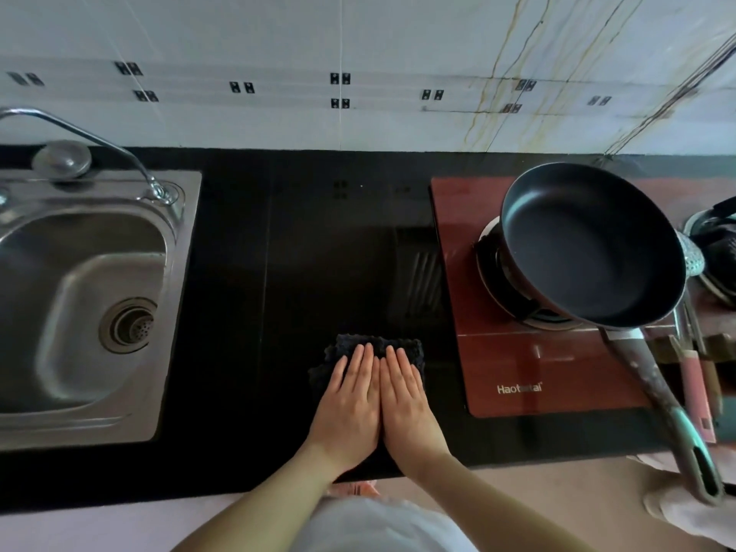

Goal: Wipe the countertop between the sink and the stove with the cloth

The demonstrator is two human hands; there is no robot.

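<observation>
A dark folded cloth (360,345) lies on the glossy black countertop (278,272), near the front edge and closer to the stove than to the sink. My left hand (350,404) and my right hand (406,404) lie side by side, palms down and flat on the cloth, fingers straight and pointing toward the wall. The hands cover most of the cloth; only its far and left edges show. To the left is the steel sink (91,296), to the right the red-brown gas stove (529,364).
A black frying pan (589,245) sits on the stove's burner, its long handle (669,416) jutting out past the counter's front edge. A curved tap (91,141) rises over the sink. White tiled wall behind. A second burner with a dark pot (717,249) is at far right.
</observation>
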